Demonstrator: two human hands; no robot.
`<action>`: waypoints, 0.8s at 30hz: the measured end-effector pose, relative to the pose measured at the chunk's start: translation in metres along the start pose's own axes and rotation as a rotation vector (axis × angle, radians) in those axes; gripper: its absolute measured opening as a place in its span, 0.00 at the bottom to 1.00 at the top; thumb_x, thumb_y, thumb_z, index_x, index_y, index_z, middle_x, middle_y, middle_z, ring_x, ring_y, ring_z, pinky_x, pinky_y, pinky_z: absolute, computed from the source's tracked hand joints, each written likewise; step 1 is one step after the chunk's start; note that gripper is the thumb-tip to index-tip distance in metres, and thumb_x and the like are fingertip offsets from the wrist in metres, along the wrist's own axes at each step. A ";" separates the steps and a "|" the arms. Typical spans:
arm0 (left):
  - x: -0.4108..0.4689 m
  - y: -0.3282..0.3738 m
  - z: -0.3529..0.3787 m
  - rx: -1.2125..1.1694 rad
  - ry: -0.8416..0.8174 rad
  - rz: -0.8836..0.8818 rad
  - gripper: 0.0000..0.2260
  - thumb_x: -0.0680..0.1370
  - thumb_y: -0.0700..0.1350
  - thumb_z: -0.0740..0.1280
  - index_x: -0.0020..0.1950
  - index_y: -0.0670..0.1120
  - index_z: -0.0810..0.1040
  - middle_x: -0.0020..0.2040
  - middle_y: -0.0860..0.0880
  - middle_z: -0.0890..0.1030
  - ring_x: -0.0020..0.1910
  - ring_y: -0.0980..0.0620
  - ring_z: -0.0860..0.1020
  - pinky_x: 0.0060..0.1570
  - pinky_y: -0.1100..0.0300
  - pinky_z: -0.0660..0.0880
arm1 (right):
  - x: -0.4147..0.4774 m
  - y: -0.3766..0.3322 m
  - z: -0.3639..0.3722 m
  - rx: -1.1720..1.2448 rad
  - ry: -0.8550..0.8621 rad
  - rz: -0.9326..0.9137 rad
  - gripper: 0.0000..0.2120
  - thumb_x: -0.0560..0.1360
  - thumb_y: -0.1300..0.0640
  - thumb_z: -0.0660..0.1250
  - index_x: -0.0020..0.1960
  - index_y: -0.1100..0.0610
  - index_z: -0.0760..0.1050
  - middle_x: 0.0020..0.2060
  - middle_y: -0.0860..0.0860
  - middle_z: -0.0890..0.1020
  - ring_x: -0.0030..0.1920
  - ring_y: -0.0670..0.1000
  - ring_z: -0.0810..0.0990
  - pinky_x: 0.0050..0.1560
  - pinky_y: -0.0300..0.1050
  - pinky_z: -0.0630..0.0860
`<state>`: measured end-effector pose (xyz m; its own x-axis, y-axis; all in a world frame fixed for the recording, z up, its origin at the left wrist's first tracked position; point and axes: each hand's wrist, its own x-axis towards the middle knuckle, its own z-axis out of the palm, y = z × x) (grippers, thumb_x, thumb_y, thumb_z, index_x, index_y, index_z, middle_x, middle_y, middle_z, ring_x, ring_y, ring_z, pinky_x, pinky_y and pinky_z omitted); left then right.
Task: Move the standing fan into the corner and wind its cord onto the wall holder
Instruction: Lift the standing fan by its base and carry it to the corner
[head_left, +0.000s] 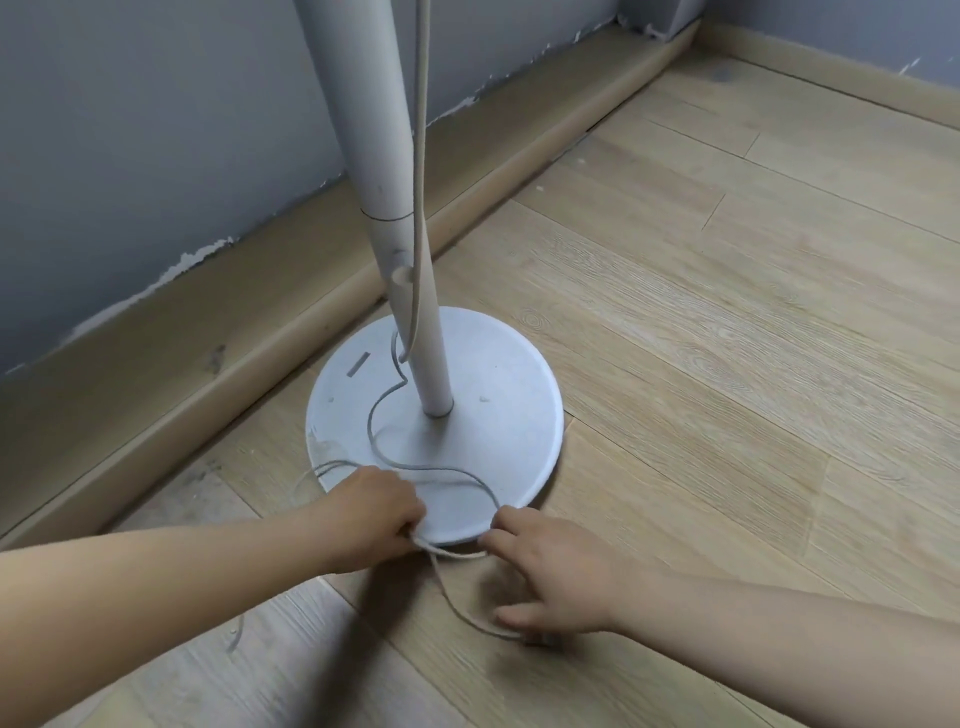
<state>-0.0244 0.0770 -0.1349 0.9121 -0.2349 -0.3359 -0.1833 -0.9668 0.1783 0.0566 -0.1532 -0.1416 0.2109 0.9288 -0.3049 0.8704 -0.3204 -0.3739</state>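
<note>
The fan's white pole (374, 171) rises from a round white base (498, 415) on the wood floor, close to the left wall. Its thin grey cord (387, 410) snakes across the base and off the front edge. My left hand (371, 517) grips a bunch of cord at the base's front rim. My right hand (550, 577) reaches in beside it, fingers spread over the cord loop (462, 616) lying on the floor. A second cord strand hangs down along the pole. The fan head and any wall holder are out of view.
A wooden skirting board (218, 374) runs along the grey wall (156, 130) on the left and meets another wall at the far corner (675, 26). Open wood floor (727, 312) stretches to the right. A short cord piece (236, 636) lies on the floor at lower left.
</note>
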 end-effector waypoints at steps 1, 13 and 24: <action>-0.001 0.003 -0.002 -0.102 -0.007 -0.054 0.11 0.74 0.54 0.65 0.36 0.50 0.70 0.36 0.53 0.75 0.40 0.50 0.74 0.37 0.60 0.67 | 0.000 -0.001 0.003 0.033 0.010 0.023 0.28 0.68 0.39 0.64 0.61 0.55 0.71 0.54 0.52 0.73 0.53 0.54 0.74 0.52 0.51 0.75; 0.002 0.006 -0.062 -1.077 0.122 -0.259 0.18 0.73 0.51 0.70 0.36 0.36 0.74 0.25 0.52 0.73 0.25 0.56 0.73 0.35 0.60 0.75 | 0.008 -0.017 -0.011 0.921 0.289 0.387 0.13 0.68 0.55 0.76 0.51 0.53 0.78 0.44 0.49 0.82 0.43 0.49 0.82 0.51 0.43 0.78; -0.001 0.017 -0.090 -1.278 0.258 -0.261 0.15 0.74 0.53 0.66 0.28 0.51 0.76 0.21 0.52 0.68 0.24 0.53 0.66 0.55 0.50 0.80 | 0.022 -0.005 -0.044 0.949 0.371 0.368 0.03 0.72 0.56 0.73 0.42 0.53 0.80 0.22 0.44 0.68 0.27 0.45 0.66 0.34 0.40 0.66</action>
<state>0.0051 0.0702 -0.0481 0.9368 0.1049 -0.3339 0.3478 -0.1732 0.9214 0.0760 -0.1227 -0.1080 0.6493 0.6933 -0.3125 0.0605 -0.4567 -0.8876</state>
